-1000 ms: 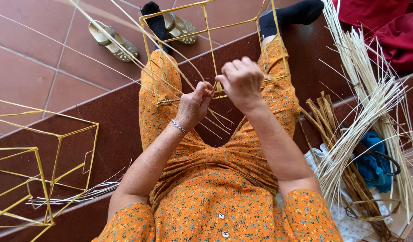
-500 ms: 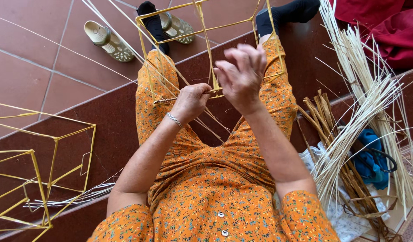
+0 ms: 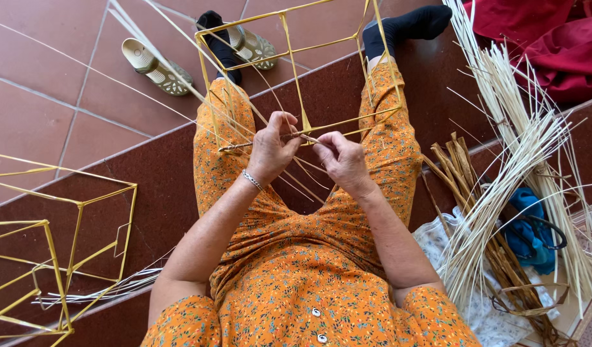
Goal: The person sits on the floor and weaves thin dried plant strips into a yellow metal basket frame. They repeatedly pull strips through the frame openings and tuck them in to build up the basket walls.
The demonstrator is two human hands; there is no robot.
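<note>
A pair of pale perforated slip-on sandals (image 3: 160, 67) lies on the red-brown tiled floor (image 3: 45, 122) toward its far left corner. Finished yellow cube-shaped bamboo frames (image 3: 55, 257) stand at the floor's left edge, with a small sheaf of loose pale strips (image 3: 106, 290) beside them. Along the right edge, a large fan of pale split-bamboo strips (image 3: 524, 151) overlaps a bundle of darker brown bamboo slats (image 3: 457, 164), a blue-handled tool (image 3: 530, 228) and white patterned cloth (image 3: 447, 241). Crumpled red fabric (image 3: 553, 45) fills the far right corner.

red-brown tiled floor (image 3: 45, 122) with a darker step (image 3: 148, 193).
</note>
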